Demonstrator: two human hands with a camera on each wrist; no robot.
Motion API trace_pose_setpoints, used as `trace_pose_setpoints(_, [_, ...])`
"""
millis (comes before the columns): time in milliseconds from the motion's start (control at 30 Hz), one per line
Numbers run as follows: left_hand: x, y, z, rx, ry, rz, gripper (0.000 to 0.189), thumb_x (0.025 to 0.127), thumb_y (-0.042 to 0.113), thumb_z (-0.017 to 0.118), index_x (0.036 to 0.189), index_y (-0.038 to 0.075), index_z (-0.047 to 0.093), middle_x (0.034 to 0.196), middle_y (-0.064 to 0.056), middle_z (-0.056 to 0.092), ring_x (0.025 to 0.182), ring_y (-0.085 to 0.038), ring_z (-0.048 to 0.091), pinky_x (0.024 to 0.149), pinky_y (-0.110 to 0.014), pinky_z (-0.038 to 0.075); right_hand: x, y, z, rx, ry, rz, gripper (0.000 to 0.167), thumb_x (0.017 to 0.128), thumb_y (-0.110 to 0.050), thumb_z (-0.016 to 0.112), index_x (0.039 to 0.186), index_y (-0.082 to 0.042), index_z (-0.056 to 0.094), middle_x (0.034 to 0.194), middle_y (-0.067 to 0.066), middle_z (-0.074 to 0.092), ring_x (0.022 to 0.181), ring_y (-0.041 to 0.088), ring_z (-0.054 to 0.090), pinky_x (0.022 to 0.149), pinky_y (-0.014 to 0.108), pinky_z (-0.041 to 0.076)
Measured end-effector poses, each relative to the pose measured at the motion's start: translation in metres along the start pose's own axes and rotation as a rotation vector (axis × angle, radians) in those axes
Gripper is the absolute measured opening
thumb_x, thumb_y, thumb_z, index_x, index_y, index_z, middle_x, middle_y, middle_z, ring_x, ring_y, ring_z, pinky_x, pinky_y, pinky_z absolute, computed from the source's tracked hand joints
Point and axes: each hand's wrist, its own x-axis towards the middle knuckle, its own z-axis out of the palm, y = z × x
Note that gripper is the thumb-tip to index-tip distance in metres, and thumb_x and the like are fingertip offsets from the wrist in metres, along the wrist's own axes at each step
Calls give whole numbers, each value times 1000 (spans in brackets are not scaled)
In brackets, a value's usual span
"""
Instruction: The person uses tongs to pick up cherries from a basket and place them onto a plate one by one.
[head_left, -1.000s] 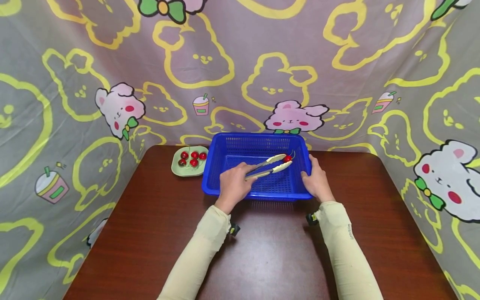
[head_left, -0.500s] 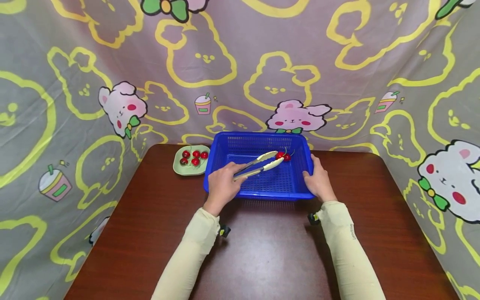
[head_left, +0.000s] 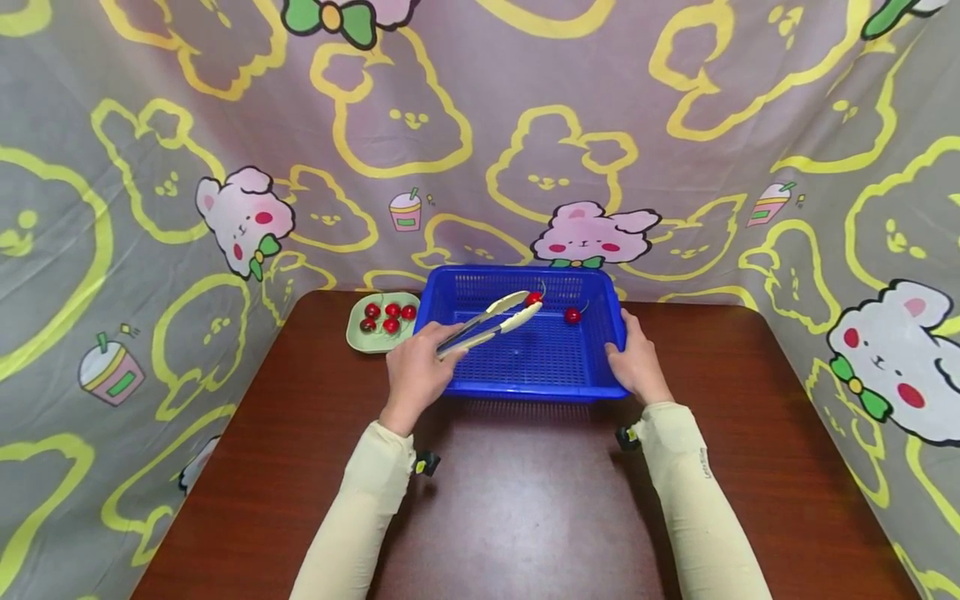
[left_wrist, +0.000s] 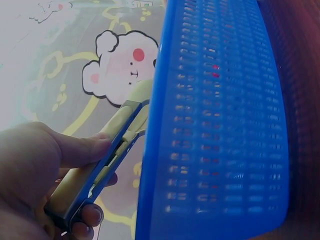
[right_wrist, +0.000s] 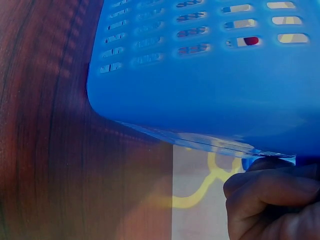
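Observation:
My left hand point(head_left: 418, 372) grips a pair of tongs point(head_left: 480, 327) with cream tips, reaching over the blue basket point(head_left: 525, 390). At the tips of the tongs is a red cherry point(head_left: 533, 298) with a thin stem, above the basket floor. Another cherry point(head_left: 573, 316) lies inside the basket toward its right side. My right hand point(head_left: 637, 360) holds the basket's right rim, thumb on the inner side. In the left wrist view, thumb and fingers wrap the tongs' handle point(left_wrist: 82, 185) beside the basket wall. Curled fingers point(right_wrist: 270, 192) show under the basket's edge in the right wrist view.
A pale green plate point(head_left: 360, 340) with several cherries stands left of the basket, close against it. Both sit at the back of the brown table point(head_left: 517, 492). A patterned curtain point(head_left: 450, 100) rises behind and at both sides.
My left hand and the tongs have moved left, carrying one cherry away from the other, which stays in the basket. The right hand keeps its hold on the rim.

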Motion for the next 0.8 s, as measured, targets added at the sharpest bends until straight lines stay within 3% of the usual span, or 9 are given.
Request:
trace_pose_setpoints(433, [-1,-14,-15,-3,37,-43,37,86,32,85,122,27,78,111,0,78,88,-30,75,64,-47,50,3,1,-1,11,17,-19,70,102,-13,49,164,-3,17,154,38,40,137,55,46,113,65,37])
trace_pose_setpoints(800, [-7,-24,-24,-6,26,-86,38,87,35,84,123,28,78,123,-3,76,99,-31,74,69,-51,52,2,2,2,10,11,-9,70,103,-13,50,164,-3,18,155,36,40,138,55,46,113,64,37])
